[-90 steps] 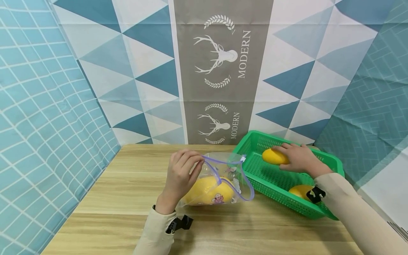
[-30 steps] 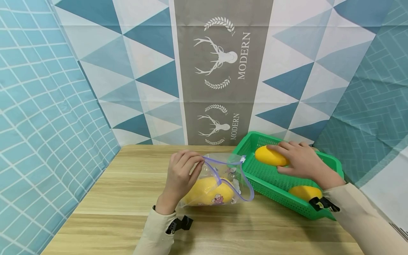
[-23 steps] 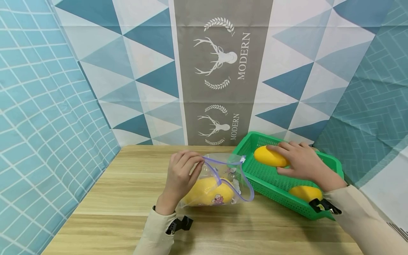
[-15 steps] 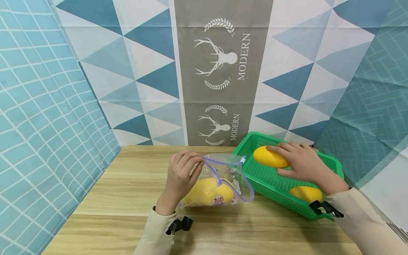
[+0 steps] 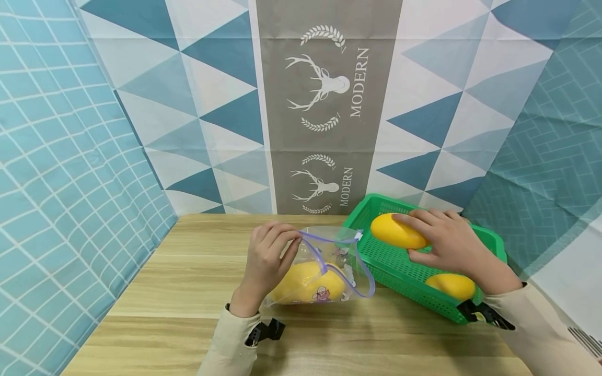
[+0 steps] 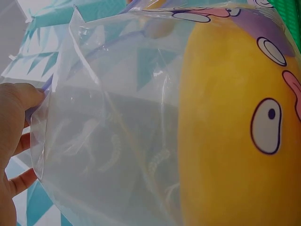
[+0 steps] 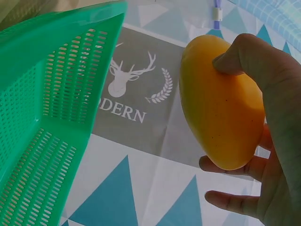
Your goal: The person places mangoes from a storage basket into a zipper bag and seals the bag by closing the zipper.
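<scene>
My left hand pinches the purple-edged rim of a clear zip bag and keeps its mouth spread. Inside the bag lie yellow mangoes, partly covered by printed cartoon figures; the left wrist view shows the bag's plastic up close. Over the green basket, my right hand grips a mango with thumb and fingers. In the right wrist view that mango is whole and smooth, with my thumb pressed on its side. Another mango sits in the basket's near right end.
The basket stands at the right of the wooden table, its left rim close behind the bag's mouth. A white slider sits on the bag's zip. Patterned cloth hangs behind the table, and blue tiled cloth at left.
My right hand has moved slightly left and toward me with the mango, uncovering more of the mango in the basket. The left hand and the bag have stayed in place.
</scene>
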